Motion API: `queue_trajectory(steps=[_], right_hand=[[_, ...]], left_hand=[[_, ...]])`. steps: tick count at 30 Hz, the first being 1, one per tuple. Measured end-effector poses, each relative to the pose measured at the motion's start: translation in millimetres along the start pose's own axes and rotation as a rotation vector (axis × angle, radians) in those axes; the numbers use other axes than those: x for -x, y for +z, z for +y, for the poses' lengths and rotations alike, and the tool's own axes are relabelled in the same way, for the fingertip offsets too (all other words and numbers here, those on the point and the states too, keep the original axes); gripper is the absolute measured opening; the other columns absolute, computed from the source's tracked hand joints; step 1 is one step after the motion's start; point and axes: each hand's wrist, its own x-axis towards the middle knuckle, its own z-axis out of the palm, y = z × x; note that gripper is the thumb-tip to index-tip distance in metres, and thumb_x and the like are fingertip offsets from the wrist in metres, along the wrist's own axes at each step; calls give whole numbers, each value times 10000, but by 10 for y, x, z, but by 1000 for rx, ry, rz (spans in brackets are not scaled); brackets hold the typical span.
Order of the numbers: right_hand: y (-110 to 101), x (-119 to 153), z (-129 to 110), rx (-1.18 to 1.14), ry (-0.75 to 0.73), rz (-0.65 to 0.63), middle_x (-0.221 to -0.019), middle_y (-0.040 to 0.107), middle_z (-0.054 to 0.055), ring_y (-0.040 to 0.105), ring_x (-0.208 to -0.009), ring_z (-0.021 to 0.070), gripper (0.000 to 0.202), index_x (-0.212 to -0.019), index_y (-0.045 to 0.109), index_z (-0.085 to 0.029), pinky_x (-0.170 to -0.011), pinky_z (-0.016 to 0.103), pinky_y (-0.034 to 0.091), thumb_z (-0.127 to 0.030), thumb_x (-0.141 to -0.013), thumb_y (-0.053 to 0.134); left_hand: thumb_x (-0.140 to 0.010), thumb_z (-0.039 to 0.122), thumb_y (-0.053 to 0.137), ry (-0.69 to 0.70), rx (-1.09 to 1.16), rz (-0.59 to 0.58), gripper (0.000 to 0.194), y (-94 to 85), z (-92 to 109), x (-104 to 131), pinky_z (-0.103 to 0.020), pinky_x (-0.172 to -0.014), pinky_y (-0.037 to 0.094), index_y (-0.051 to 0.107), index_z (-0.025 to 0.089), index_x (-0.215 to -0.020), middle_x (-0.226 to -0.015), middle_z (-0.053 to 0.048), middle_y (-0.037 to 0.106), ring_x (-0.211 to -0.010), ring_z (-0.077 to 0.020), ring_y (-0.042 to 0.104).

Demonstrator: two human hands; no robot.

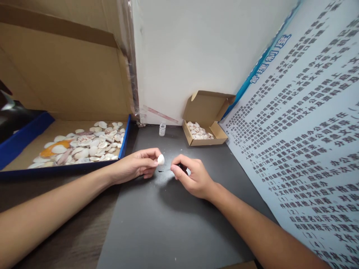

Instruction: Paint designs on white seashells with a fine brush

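My left hand (144, 163) pinches a small white seashell (160, 159) between thumb and fingertips, just above the dark grey table. Across from it, my right hand (193, 173) is closed, thumb against the curled index finger. Whatever the right fingers may hold is too small or too hidden to name. The hands face each other with a short gap between them. On the left, a blue-edged cardboard box (123, 144) holds many white shells (95, 144), with a few orange and purplish ones among them.
Behind the hands a small glass vial (162, 129) with a white label stands upright. To its right is an open small cardboard box (209, 142) of shells. A white wall (202, 48) closes off the back, and a printed poster board (305, 123) runs along the right.
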Motion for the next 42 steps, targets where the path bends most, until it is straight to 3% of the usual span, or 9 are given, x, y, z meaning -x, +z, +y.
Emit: queue_trajectory(steps=[7,16,24,42], right_hand=[[11,-37,15,12,-35,177,-704,567,-20,478,-567,94,116,-857,570,-196,-552,209,396,-270,-941,542],[-2,-4,-10,7,-4,13,-645,543,-28,468,-554,102,158,-840,563,-199,-553,217,384,-292,-955,506],[11,-34,5,23,-5,167,-709,567,-10,474,-573,102,142,-856,564,-195,-559,213,396,-297,-950,532],[-17,-4,-22,38,1,-47,-673,537,-26,450,-579,104,175,-827,557,-200,-571,213,369,-316,-952,517]], left_hand=[[-796,230,694,-23,-37,-16,119,-21,6,3,-205,-515,336,594,169,-820,-703,34,473,-559,-72,392],[-802,224,682,-21,-16,9,114,-4,9,-1,-213,-502,337,580,176,-815,-687,32,460,-545,-82,363],[-801,212,686,-22,-18,-4,97,-10,9,3,-201,-508,338,602,166,-820,-697,33,466,-554,-72,381],[-817,206,676,-18,-6,6,105,-13,4,6,-201,-514,350,574,181,-822,-683,37,472,-553,-77,384]])
